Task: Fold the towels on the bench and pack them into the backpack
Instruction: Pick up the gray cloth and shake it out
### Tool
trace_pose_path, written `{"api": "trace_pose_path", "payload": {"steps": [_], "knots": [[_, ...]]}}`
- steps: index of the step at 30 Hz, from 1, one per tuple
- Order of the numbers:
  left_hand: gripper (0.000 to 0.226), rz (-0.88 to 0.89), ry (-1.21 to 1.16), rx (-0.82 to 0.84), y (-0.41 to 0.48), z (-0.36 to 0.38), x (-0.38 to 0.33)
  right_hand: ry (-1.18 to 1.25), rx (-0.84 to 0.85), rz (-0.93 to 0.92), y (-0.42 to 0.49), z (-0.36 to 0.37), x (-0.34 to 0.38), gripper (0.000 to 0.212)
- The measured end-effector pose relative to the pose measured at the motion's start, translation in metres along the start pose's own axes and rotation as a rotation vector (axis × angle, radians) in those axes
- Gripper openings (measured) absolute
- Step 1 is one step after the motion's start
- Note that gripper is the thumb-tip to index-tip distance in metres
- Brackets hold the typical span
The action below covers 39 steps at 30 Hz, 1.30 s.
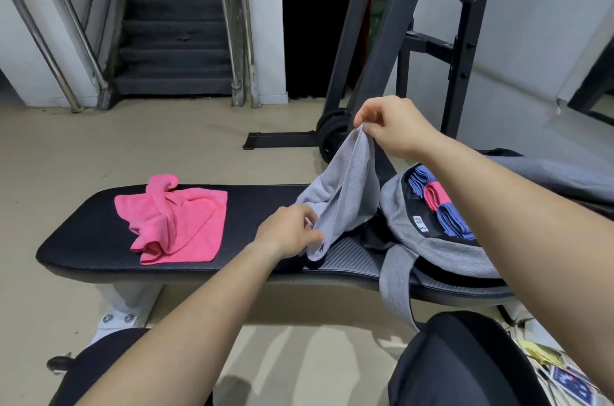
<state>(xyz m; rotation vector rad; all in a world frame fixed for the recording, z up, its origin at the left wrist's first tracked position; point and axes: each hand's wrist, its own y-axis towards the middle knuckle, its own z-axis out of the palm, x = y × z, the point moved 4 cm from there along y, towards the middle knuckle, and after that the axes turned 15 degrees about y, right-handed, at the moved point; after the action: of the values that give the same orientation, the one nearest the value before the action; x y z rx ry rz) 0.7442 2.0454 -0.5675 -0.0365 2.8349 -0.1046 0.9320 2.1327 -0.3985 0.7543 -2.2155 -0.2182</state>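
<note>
One pink towel [176, 222], crumpled, left on bench [83, 236]. One grey towel [347, 193], mid-bench, lifted: left hand [289, 232] pinches its lower edge, right hand [393, 128] its top corner. One open backpack [445, 251], right, holding folded towels [452, 221].

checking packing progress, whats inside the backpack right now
The grey backpack holds a far blue towel, a packed pink towel and a near blue towel. Anything deeper is hidden by its rim and the right arm.

My forearms [206, 299] are bare from the lower edge of the view up to my left hand [289, 229] and right hand [395, 126]. Plain black fabric trousers [458, 365] cover both knees.
</note>
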Motion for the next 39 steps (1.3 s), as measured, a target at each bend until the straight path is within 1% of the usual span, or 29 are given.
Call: {"api": "trace_pose_path", "payload": {"steps": [4, 7, 10, 14, 17, 18, 20, 22, 24, 27, 31, 35, 38, 39], "knots": [[0.015, -0.020, 0.062, 0.009, 0.005, 0.012, 0.003, -0.011, -0.027, 0.017, 0.000, -0.008, -0.010, 0.020], [0.015, -0.030, -0.013, 0.015, 0.003, 0.012, 0.018, -0.034, -0.055, 0.049, -0.001, -0.016, -0.022, 0.019], [0.013, -0.090, -0.102, -0.061, -0.002, -0.004, 0.043, -0.078, -0.090, 0.109, -0.002, -0.025, -0.038, 0.017], [0.017, -0.192, -0.316, -0.188, -0.007, -0.047, 0.072, -0.128, -0.096, 0.211, -0.009, -0.026, -0.065, 0.020], [0.019, -0.243, -0.560, -0.201, -0.011, -0.075, 0.081, -0.101, -0.095, 0.271, -0.014, -0.014, -0.070, 0.018], [0.021, -0.238, -0.605, -0.204, -0.012, -0.081, 0.082, -0.083, -0.105, 0.282, -0.014, -0.011, -0.069, 0.018], [0.023, -0.231, -0.620, -0.220, -0.015, -0.085, 0.085, -0.063, -0.123, 0.291, -0.015, -0.006, -0.064, 0.019], [0.022, -0.247, -0.560, -0.237, -0.019, -0.085, 0.085, -0.066, -0.131, 0.297, -0.014, -0.005, -0.059, 0.021], [0.014, -0.257, -0.429, -0.260, -0.024, -0.082, 0.083, -0.074, -0.149, 0.296, -0.013, -0.006, -0.054, 0.024], [0.007, -0.211, -0.257, -0.279, -0.030, -0.079, 0.075, -0.069, -0.175, 0.303, -0.013, -0.010, -0.050, 0.027], [0.018, -0.131, -0.036, -0.287, -0.033, -0.081, 0.066, -0.077, -0.171, 0.305, -0.011, -0.014, -0.044, 0.027], [0.016, -0.138, 0.031, -0.357, -0.028, -0.089, 0.067, -0.081, -0.164, 0.294, -0.011, -0.017, -0.035, 0.026], [0.003, -0.122, 0.108, -0.442, -0.028, -0.102, 0.067, -0.087, -0.165, 0.294, -0.011, -0.022, -0.030, 0.024], [0.006, -0.114, 0.153, -0.474, -0.029, -0.109, 0.067, -0.091, -0.167, 0.289, -0.011, -0.024, -0.028, 0.024]]}}
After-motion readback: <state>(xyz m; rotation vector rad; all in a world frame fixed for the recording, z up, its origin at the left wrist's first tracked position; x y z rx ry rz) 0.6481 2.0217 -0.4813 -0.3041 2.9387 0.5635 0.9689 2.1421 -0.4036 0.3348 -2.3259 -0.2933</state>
